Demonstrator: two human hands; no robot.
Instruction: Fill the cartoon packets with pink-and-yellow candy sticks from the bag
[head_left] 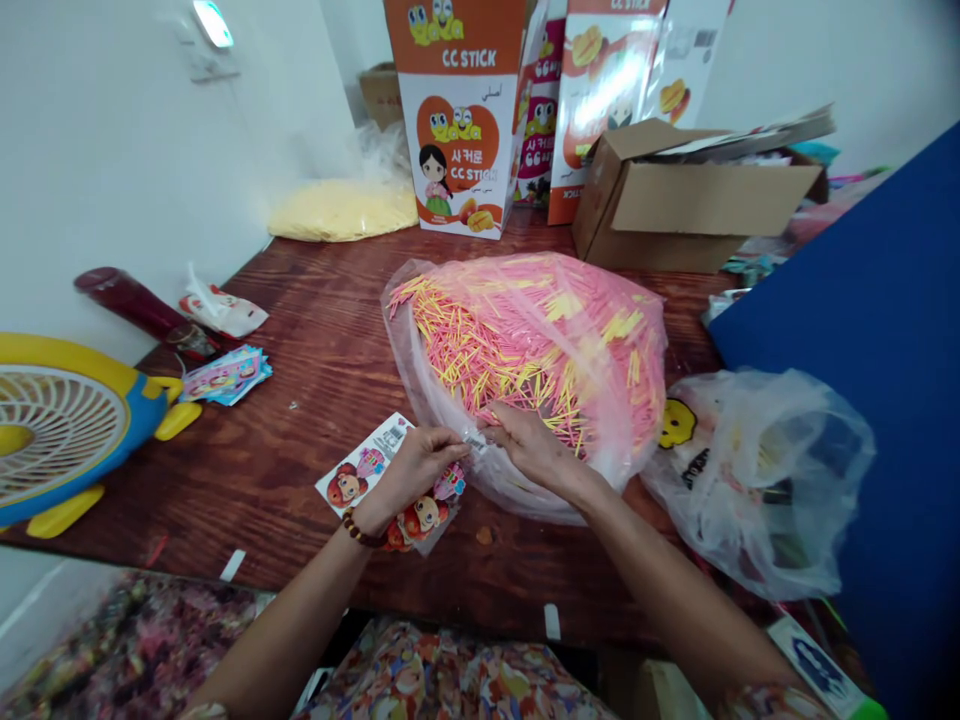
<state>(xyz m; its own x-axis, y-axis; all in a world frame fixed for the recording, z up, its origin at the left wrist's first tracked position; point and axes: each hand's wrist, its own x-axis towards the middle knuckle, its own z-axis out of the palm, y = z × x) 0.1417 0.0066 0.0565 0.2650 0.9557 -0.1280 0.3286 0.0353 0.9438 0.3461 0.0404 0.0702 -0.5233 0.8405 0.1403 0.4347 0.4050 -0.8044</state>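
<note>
My left hand (421,462) is closed in a pinch on a small clear plastic packet (424,518) printed with a red-haired cartoon girl. Close beside it, my right hand (534,448) has its fingers curled at the barcode end of the packet; whether they also hold any sticks is hidden. Both hands are at the near side of a large clear plastic bag (585,290), which lies open and full of thin pink and yellow sticks (480,350). Under my left wrist lies a stack of similar printed packets (360,470).
A yellow and blue fan (67,420) stands at left, near colourful sachets (227,375) and a dark red bottle (142,308). CC Stick cartons (457,130), a yellow-filled bag (341,210) and an open cardboard box (690,205) line the back. A crumpled plastic bag (780,470) sits right, beside a blue panel (885,330).
</note>
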